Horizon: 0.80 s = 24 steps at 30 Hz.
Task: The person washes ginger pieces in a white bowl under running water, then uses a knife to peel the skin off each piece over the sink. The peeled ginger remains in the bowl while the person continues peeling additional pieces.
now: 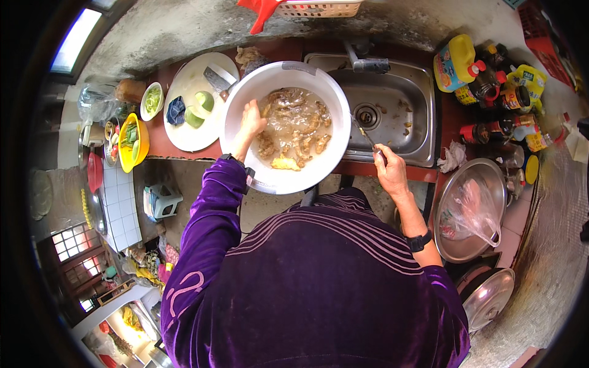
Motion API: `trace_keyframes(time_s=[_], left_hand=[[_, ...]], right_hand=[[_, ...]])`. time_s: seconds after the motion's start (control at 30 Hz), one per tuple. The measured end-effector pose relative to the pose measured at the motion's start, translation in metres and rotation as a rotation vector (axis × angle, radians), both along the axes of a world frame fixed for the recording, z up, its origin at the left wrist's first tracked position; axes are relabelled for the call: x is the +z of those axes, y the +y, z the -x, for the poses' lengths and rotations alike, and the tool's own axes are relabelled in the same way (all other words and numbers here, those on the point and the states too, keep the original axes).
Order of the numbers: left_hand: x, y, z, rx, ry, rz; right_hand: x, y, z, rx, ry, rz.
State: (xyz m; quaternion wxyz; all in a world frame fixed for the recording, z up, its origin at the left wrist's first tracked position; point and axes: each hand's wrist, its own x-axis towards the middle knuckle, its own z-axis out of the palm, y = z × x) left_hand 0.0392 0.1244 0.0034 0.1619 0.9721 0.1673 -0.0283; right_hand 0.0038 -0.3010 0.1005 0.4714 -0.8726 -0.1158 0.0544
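Note:
A large white plastic basin [294, 181] stands before me, partly over the sink's left side. In it, brownish pieces of food [301, 138], perhaps meat, lie in cloudy water, with a yellow piece [285, 163] near the front. My left hand [251, 124] is inside the basin's left part with nothing visible in it; whether it touches the wall I cannot tell. To the right of the basin, my right hand [391, 172] grips the dark handle of a thin tool [363, 131], seemingly a small knife. Its tip points towards the basin's right rim.
The steel sink [414, 142] holds scraps, under a faucet [370, 64]. Left, a white round board [184, 138] bears a cleaver [218, 78] and cut green vegetable [204, 100]. A yellow bowl [143, 147] stands farther left. Right are bottles [483, 87] and a metal basin [444, 230].

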Motion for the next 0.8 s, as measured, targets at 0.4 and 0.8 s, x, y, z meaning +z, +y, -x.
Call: trace_keyframes(time_s=[0.4, 0.8], left_hand=[[0.031, -0.005, 0.023, 0.514, 0.198, 1.375], [0.086, -0.076, 0.028, 0.281, 0.073, 1.939]], right_hand=[[-0.004, 0.014, -0.002, 0.024, -0.013, -0.078], [0.008, 0.040, -0.008, 0.094, 0.119, -0.190]])
